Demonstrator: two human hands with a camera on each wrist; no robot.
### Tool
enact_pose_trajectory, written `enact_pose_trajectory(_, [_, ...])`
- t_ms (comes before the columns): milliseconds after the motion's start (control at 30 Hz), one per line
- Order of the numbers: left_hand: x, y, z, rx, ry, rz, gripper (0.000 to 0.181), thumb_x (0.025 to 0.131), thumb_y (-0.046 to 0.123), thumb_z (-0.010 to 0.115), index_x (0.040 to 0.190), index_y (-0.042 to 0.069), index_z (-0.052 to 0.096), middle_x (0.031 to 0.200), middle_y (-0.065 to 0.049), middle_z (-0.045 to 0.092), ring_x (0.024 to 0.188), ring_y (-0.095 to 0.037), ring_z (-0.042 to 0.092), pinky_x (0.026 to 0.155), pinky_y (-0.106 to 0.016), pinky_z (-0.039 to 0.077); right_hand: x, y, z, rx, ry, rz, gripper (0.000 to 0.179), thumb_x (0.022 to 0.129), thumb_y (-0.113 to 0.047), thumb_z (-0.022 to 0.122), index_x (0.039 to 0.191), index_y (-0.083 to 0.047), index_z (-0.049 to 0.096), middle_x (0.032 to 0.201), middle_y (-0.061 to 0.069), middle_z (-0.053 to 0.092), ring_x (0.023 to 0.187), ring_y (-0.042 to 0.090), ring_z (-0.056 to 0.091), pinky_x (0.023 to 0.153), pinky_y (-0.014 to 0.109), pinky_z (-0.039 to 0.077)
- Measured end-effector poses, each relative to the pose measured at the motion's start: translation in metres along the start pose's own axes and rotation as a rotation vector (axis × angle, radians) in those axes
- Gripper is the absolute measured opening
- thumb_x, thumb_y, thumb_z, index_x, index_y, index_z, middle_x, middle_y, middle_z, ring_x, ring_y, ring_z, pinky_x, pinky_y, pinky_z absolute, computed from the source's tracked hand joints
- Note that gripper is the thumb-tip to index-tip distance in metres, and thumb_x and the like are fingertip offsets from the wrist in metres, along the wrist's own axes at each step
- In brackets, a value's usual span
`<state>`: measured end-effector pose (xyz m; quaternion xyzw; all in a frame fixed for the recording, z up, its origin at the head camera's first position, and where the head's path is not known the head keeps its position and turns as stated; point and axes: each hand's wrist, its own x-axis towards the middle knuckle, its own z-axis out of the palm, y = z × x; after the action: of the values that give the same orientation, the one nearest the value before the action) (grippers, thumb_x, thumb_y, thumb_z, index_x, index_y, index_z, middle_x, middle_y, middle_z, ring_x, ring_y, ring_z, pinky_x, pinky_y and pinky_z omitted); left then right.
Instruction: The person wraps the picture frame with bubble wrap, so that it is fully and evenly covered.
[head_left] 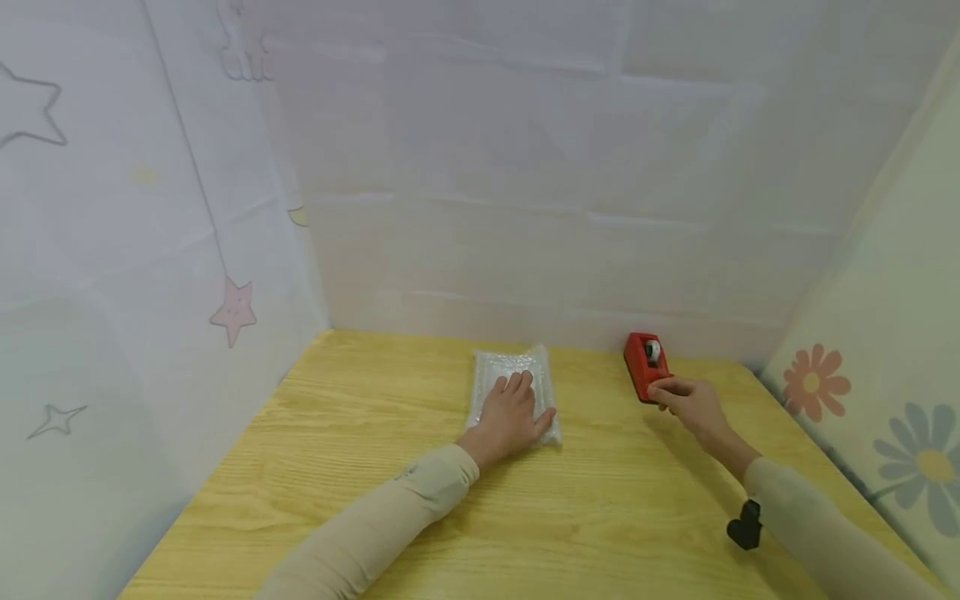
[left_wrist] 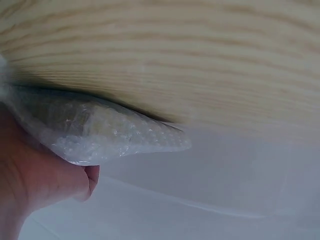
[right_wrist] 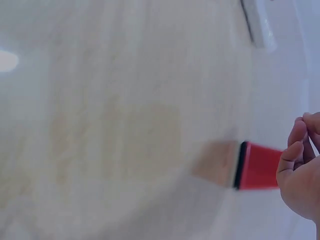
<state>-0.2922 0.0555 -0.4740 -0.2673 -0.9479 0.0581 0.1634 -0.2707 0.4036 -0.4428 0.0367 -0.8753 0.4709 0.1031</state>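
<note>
A flat bubble-wrapped packet [head_left: 487, 368] lies toward the back of the table, left of the red tape dispenser [head_left: 639, 364]. My left hand [head_left: 507, 419] rests on it with fingers spread and thumb by the right edge. Side-on in the left wrist view, the bubble wrap [left_wrist: 115, 135] shows a raised edge near the table. The dispenser holds a roll of clear tape [head_left: 654, 351]. Thumb and forefinger of my right hand [head_left: 697, 410] pinch at the dispenser's front end; the strip between them is too fine to see. In the right wrist view those fingertips [right_wrist: 298, 125] meet beside the red dispenser body [right_wrist: 260, 167].
Light wood grain covers the table [head_left: 375, 417]. A pale cloth wall [head_left: 525, 267] rises behind it, with printed cloth on both sides. Near the right sleeve hangs a small black piece [head_left: 746, 527].
</note>
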Motion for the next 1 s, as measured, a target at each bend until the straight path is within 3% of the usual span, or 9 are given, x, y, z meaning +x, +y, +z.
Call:
enact_pose_trajectory(133, [-0.001,0.003,0.003,0.006,0.027,0.005,0.067,0.107,0.059,0.024,0.101,0.01,0.069,0.114,-0.006,0.05,0.102,-0.025,0.048,0.088,-0.041,0.04,0.004,-0.015,0.009,-0.005,-0.081,-0.035,0.036,0.098,-0.034,0.071,0.115,-0.002,0.074,0.104,0.024,0.069,0.095,0.046,0.061,0.079,0.051,0.053])
enact_pose_trajectory(267, [-0.001,0.005,-0.004,-0.022,-0.029,0.004,0.067,0.108,0.058,0.026,0.108,0.008,0.071,0.108,-0.005,0.054,0.098,-0.026,0.052,0.087,-0.042,0.045,0.008,-0.033,0.019,-0.074,-0.152,-0.075,0.027,0.098,-0.031,0.071,0.11,-0.008,0.075,0.09,0.013,0.069,0.083,0.039,0.06,0.065,0.043,0.047])
enact_pose_trajectory(367, [-0.002,0.013,-0.02,-0.088,-0.116,-0.039,0.071,0.106,0.062,0.03,0.117,0.006,0.071,0.11,-0.007,0.061,0.1,-0.028,0.059,0.087,-0.041,0.051,0.012,-0.044,0.025,-0.116,-0.194,-0.114,0.024,0.098,-0.032,0.072,0.109,-0.01,0.075,0.086,0.006,0.068,0.078,0.03,0.06,0.063,0.042,0.046])
enact_pose_trajectory(467, [-0.008,0.025,-0.036,-0.132,-0.254,-0.097,0.087,0.099,0.074,0.027,0.14,0.005,0.06,0.125,-0.014,0.065,0.116,-0.031,0.06,0.094,-0.042,0.05,0.019,-0.054,0.03,-0.113,-0.24,-0.163,0.023,0.1,-0.03,0.069,0.11,-0.009,0.075,0.088,0.006,0.069,0.079,0.029,0.062,0.064,0.042,0.049])
enact_pose_trajectory(633, [-0.02,0.036,-0.051,-0.139,-0.42,-0.127,0.107,0.088,0.088,0.028,0.162,0.011,0.028,0.155,-0.027,0.037,0.145,-0.04,0.033,0.117,-0.047,0.024,0.038,-0.07,0.046,-0.128,-0.309,-0.234,0.021,0.104,-0.027,0.063,0.111,-0.009,0.073,0.085,0.007,0.066,0.076,0.028,0.06,0.061,0.035,0.045])
enact_pose_trajectory(800, [-0.026,0.036,-0.057,-0.103,-0.436,-0.109,0.113,0.084,0.089,0.042,0.162,0.009,0.027,0.156,-0.03,0.032,0.145,-0.043,0.03,0.118,-0.05,0.02,0.06,-0.085,0.072,-0.155,-0.431,-0.312,0.016,0.106,-0.02,0.06,0.108,-0.009,0.071,0.081,0.016,0.064,0.07,0.024,0.059,0.064,0.036,0.046])
enact_pose_trajectory(1000, [-0.025,0.041,-0.057,-0.032,-0.464,-0.096,0.116,0.081,0.092,0.041,0.163,0.011,0.026,0.157,-0.028,0.032,0.146,-0.04,0.03,0.118,-0.05,0.021,0.083,-0.097,0.105,-0.253,-0.579,-0.415,0.012,0.104,-0.012,0.06,0.101,-0.005,0.07,0.075,0.01,0.061,0.061,0.021,0.056,0.059,0.034,0.047])
